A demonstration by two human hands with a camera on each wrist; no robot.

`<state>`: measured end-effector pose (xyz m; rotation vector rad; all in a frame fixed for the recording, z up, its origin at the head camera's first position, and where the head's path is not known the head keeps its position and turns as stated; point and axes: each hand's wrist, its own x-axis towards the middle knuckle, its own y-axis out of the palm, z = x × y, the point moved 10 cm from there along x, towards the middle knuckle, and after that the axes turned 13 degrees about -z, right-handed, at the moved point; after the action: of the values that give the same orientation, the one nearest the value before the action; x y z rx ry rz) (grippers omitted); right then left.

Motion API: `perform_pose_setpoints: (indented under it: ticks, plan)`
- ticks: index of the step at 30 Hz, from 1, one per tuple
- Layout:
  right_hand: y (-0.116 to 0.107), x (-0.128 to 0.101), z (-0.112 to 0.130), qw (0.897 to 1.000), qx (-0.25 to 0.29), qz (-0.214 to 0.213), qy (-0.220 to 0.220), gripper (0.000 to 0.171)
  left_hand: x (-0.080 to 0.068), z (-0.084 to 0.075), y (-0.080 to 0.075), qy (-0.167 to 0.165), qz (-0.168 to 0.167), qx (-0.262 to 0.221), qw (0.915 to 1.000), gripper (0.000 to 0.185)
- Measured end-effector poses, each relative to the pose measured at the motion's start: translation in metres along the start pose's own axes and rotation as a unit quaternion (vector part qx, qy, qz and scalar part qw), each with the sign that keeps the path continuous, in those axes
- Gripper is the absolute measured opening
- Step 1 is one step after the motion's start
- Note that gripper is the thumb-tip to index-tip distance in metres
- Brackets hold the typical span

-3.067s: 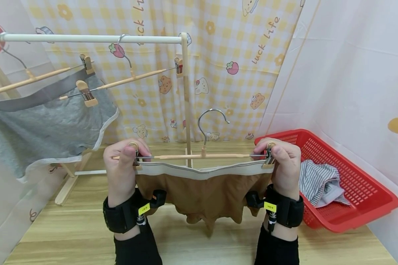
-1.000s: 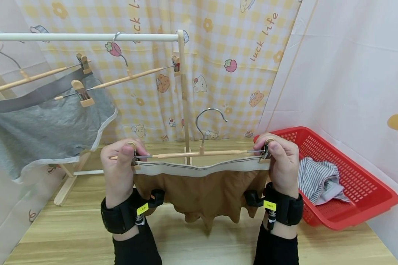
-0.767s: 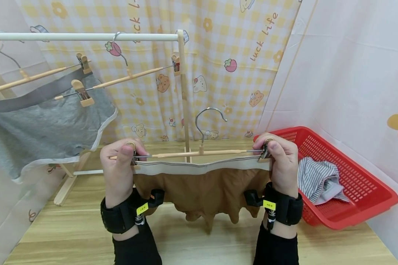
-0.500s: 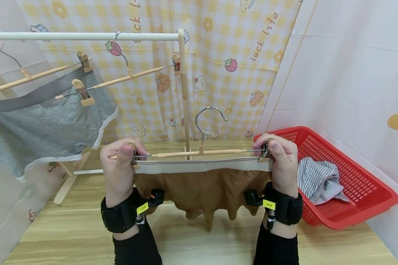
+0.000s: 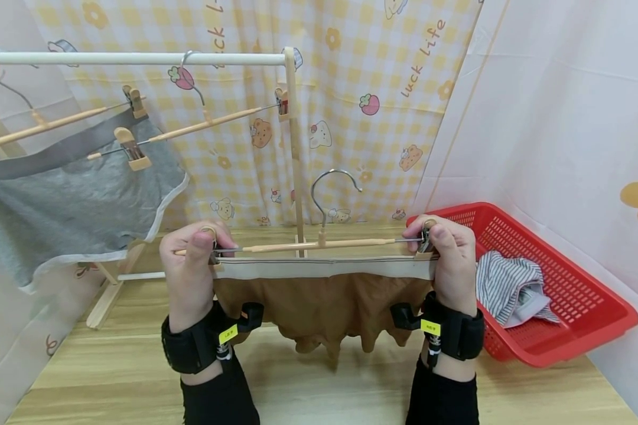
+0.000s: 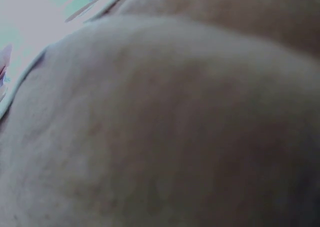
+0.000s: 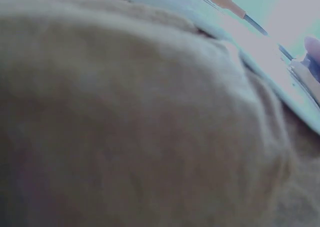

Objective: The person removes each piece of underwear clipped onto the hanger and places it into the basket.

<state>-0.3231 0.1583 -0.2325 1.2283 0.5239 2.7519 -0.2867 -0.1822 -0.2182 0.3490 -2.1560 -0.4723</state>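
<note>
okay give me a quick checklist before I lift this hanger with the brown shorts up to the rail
1. Left hand pinches the left clip: ok.
2. Right hand pinches the right clip: ok.
3. Waistband runs flat and taut between the clips: ok.
4. Clips fully biting the brown shorts: cannot tell, fingers cover them.
5. Hanger hook upright and unobstructed: ok.
6. Free stretch on the rail between the hung hanger and the post: ok, though narrow.

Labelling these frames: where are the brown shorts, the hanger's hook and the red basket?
brown shorts [image 5: 324, 304], head view, brown fabric.
hanger's hook [image 5: 329, 177], head view, top curve.
red basket [image 5: 590, 345], head view, front rim.
</note>
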Motion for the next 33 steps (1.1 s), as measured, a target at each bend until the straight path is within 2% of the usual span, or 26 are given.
perform_pose_setpoints:
  ticks: [20, 33]
  plan:
    - [0.0026, -0.0002, 0.001, 1.0, 0.011, 0.021, -0.011, 0.037, -0.0009, 0.0002, 0.0002, -0.002, -0.003, 0.0, 1.0, 0.061]
    - [-0.0019, 0.0001, -0.0004, 1.0, -0.008, 0.008, -0.007, 0.037, -0.0004, 0.0009, -0.0005, -0.001, -0.003, -0.001, 1.0, 0.062]
